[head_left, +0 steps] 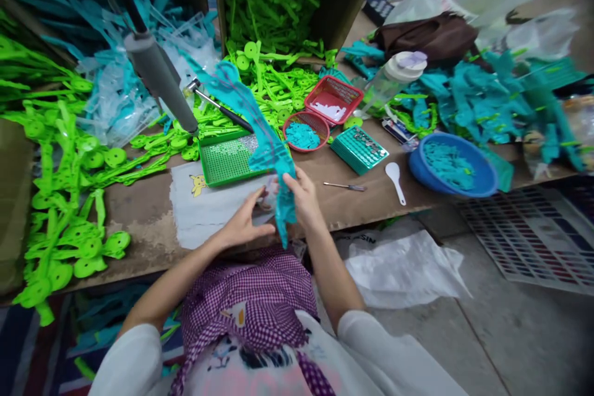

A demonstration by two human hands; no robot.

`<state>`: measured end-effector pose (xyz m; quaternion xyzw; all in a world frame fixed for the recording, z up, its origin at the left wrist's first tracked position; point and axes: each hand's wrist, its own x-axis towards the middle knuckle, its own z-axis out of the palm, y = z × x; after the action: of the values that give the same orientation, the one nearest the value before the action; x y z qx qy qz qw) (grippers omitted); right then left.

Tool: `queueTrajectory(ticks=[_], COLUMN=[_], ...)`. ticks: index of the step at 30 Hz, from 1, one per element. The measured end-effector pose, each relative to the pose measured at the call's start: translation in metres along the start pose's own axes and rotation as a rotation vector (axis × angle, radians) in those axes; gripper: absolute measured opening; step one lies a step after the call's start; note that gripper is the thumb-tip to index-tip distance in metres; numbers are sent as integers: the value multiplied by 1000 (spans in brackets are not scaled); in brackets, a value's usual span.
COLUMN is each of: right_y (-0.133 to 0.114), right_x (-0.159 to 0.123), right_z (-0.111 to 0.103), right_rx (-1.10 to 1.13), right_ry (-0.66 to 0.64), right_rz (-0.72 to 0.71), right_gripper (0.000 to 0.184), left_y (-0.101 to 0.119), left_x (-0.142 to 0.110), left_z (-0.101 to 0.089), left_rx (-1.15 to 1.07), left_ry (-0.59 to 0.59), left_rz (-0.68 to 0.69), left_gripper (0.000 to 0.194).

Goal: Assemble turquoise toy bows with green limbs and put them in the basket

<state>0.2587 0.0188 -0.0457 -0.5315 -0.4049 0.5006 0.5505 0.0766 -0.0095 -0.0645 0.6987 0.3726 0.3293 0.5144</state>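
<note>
My right hand (304, 198) is closed around the lower part of a long turquoise plastic piece (260, 120), which slants up and away over the bench. To its left, my left hand (245, 218) has thumb and fingers apart. Its fingertips are close to the piece; whether they touch it I cannot tell. Behind the piece lies a green perforated tray (223, 161) with small silvery bits in it. A hammer (218, 105) with a dark handle rests across the tray's far side. Under my left hand is a pale cloth (185, 216) with a yellow cartoon figure.
Bright green plastic parts (69, 223) pile up left and behind. A grey hanging tool (160, 77) comes down at left. Rightward are a round red basket (306, 130), a teal box (359, 148), a screwdriver (344, 186), a white spoon (395, 183) and a blue bowl (485, 176).
</note>
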Motion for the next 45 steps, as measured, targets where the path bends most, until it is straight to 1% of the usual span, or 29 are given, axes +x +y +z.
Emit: queueTrajectory(ticks=[2,3,4,6,7,8,9,10,12,13,14,15,17,18,20,22,23,25,27,28,29,31,34,36,38,40,42,43,45], right_y=[-8,-13,-17,-27,-31,-35,-38,-39,-36,-33,-29,-26,-22,-22,-25,-24,-21,-7,13,23,32,44,48,47,48,48,46,43,32], right_x=[-15,-24,-33,-46,-49,-49,-46,-40,-19,-6,6,17,31,32,24,5,-7,-26,-37,-39,-40,-39,-37,-38,-39,-39,-40,-41,-48], right_z=[-43,-68,-91,-128,-138,-142,-139,-130,-102,-85,-69,-54,-31,-23,-10,2,8,20,29,32,33,32,31,32,33,32,31,31,35], right_rx=[13,-7,-45,-174,-263,-356,-448,-534,-670,-724,-772,-823,-934,-999,-1101,-1083,-1034,-949,-955,-978,-995,-1004,-1012,-1019,-1011,-989,-967,-956,-919], right_ry=[-13,-24,-44,-141,-216,-301,-396,-491,-657,-704,-749,-809,-874,-858,-710,-553,-527,-564,-613,-620,-622,-623,-628,-626,-620,-612,-601,-588,-537], right_rz=[126,185,249,356,384,387,365,320,183,110,42,-25,-192,-290,-481,-607,-642,-686,-712,-720,-723,-720,-709,-698,-692,-686,-680,-680,-679], right_gripper=[39,39,40,42,42,43,45,46,48,46,43,40,37,37,38,37,35,32,30,30,30,31,31,31,32,32,32,32,31], left_y=[7,9,9,7,5,2,0,-2,-7,-9,-11,-13,-14,-14,-13,-10,-8,-6,-6,-6,-7,-8,-12,-15,-18,-19,-16,-13,-5], left_x=[-32,-51,-69,-104,-117,-128,-136,-141,-145,-145,-145,-146,-150,-152,-157,-157,-155,-148,-141,-137,-135,-130,-122,-116,-111,-110,-111,-111,-108], left_z=[-3,-3,-3,-2,-2,-2,-4,-8,-20,-28,-36,-45,-60,-66,-76,-85,-90,-100,-111,-115,-120,-125,-126,-123,-121,-120,-120,-119,-116], left_rx=[55,118,205,366,433,498,564,631,756,799,825,834,828,822,810,790,765,687,602,563,527,456,379,376,392,398,355,320,239], left_ry=[-25,1,57,266,369,476,581,687,883,949,975,971,923,900,866,831,794,671,551,517,514,570,674,672,637,641,711,768,924], left_rz=[-26,-28,-36,1,22,44,56,52,-12,-75,-145,-216,-339,-379,-431,-470,-501,-590,-685,-721,-741,-720,-598,-553,-522,-485,-444,-420,-333], left_gripper=[88,83,75,55,48,42,38,35,38,42,46,47,46,47,52,57,57,51,45,43,41,41,46,43,32,27,29,33,38])
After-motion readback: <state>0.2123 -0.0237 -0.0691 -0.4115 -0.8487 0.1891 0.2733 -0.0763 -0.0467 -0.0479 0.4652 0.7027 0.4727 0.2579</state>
